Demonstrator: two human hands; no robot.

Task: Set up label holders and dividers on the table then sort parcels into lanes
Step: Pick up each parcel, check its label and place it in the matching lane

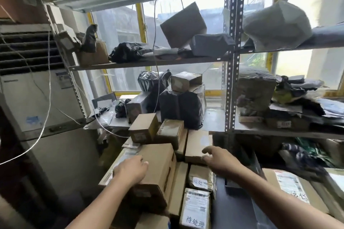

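Observation:
A stack of cardboard parcels stands in front of a metal shelf rack. My left hand [130, 170] rests on top of a large brown box [158, 165] at the stack's left, fingers curled over its top. My right hand [216, 158] pinches the near edge of a flat brown box [197, 145] to the right, thumb under, fingers over. Two smaller boxes [143, 128] sit behind and above the large one. Below the hands, two parcels with white labels and handwritten characters [195, 208] stand upright.
The metal rack [232, 61] carries many black bags, grey bags and boxes on three shelves against a bright window. A white air-conditioner unit [37, 89] stands at left with loose cables hanging. A labelled carton [292, 188] lies at lower right.

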